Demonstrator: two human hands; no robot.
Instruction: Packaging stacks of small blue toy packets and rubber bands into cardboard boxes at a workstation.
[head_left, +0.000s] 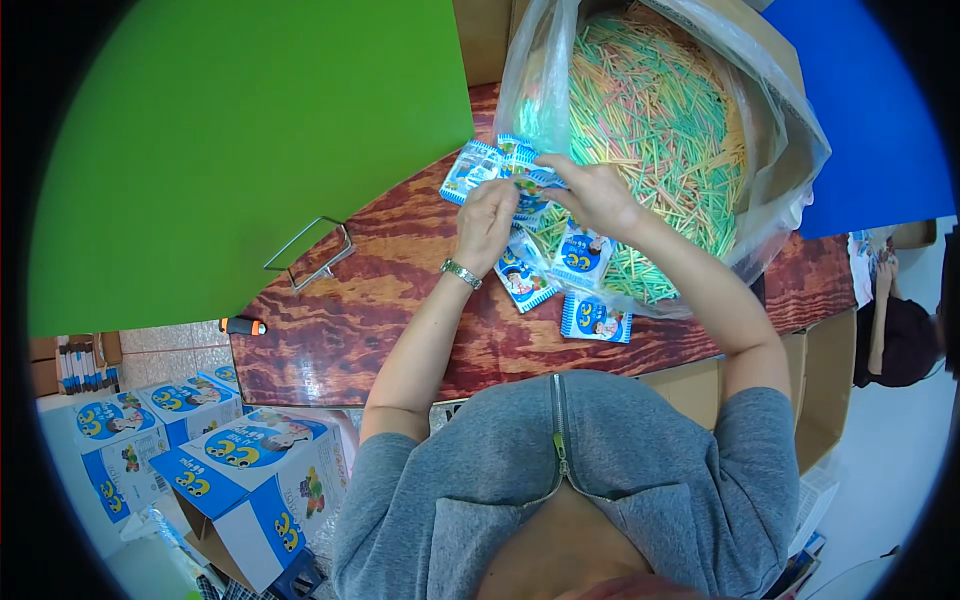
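My left hand (488, 222) is closed on the left edge of a small blue-and-white packet (530, 203). The fingers of my right hand (592, 192) pinch the same packet from the other side. Under and beside my hands lie more such packets: one packet (467, 172) left of my fingers, another packet (583, 254) under my right wrist, and one packet (597, 318) nearer my body. Just beyond them, a heap of thin pastel sticks (660, 125), green, yellow and pink, fills a clear plastic bag (790, 120) with its mouth spread open.
The reddish wood-grain table (390, 260) carries a wire stand (315, 262) and an orange-and-black cutter (243, 326). A green panel (250, 150) rises on the left, a blue panel (870, 110) on the right. Printed cartons (250, 465) stand lower left. Another person (900, 335) is at far right.
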